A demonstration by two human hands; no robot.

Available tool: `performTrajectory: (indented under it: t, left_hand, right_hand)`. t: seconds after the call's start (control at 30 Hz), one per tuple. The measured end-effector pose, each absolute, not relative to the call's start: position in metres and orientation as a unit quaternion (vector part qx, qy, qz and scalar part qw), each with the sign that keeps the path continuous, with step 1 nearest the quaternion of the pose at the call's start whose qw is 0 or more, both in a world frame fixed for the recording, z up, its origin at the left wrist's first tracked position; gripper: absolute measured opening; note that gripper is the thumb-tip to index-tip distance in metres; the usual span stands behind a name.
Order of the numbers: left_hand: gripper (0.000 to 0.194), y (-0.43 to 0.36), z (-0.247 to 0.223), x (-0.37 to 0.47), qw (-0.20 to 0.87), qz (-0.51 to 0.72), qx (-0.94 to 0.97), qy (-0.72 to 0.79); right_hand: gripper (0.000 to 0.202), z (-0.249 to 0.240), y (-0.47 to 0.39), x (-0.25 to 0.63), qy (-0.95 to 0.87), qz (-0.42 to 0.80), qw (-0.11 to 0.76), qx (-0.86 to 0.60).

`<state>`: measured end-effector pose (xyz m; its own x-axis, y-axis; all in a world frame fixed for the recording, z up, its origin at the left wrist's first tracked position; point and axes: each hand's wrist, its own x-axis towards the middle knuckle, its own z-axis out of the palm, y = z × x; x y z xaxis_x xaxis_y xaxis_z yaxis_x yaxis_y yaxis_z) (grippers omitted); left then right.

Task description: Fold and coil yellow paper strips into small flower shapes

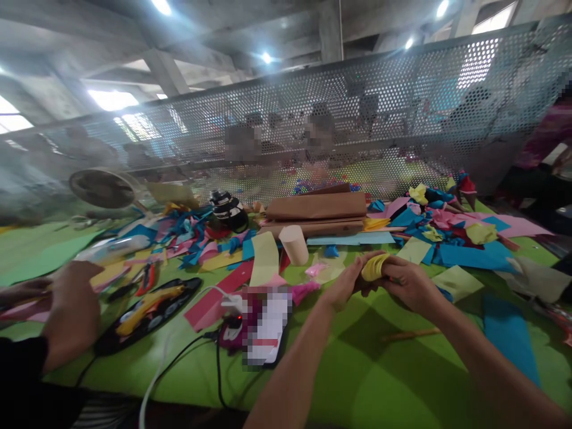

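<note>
left grip (346, 282) and right grip (410, 285) are both curled in on the yellow paper (374, 267), holding it up between them over the green surface (357, 381). stick (413, 335) lies below them, phone (270, 328) is off to the left, pale roll (294, 245) further back.

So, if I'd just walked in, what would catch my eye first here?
Probably the ridged yellow piece held between the person's left hand and right hand, just right of center above the green tabletop. Next might come the colorful scraps heaped at the back right, to the right of the brown bundle. Behind them, a perforated screen stretches across the view.
</note>
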<state>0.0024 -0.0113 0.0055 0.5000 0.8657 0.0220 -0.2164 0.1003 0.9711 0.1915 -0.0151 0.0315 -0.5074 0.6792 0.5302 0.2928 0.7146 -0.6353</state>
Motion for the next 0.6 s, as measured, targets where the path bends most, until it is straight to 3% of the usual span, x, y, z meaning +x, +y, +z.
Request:
performTrajectory:
  t: [0.2,0.6]
  left_hand:
    - [0.068,-0.010,0.009,-0.006,0.646,0.399,0.585,0.285]
    - [0.062,-0.009,0.017,-0.008,0.631,0.350,0.611,0.326]
  right_hand:
    - [0.014,0.024,-0.009,0.199,-0.823,0.209,0.417,-0.324]
    - [0.020,0.027,-0.001,0.207,-0.814,0.215,0.438,-0.315]
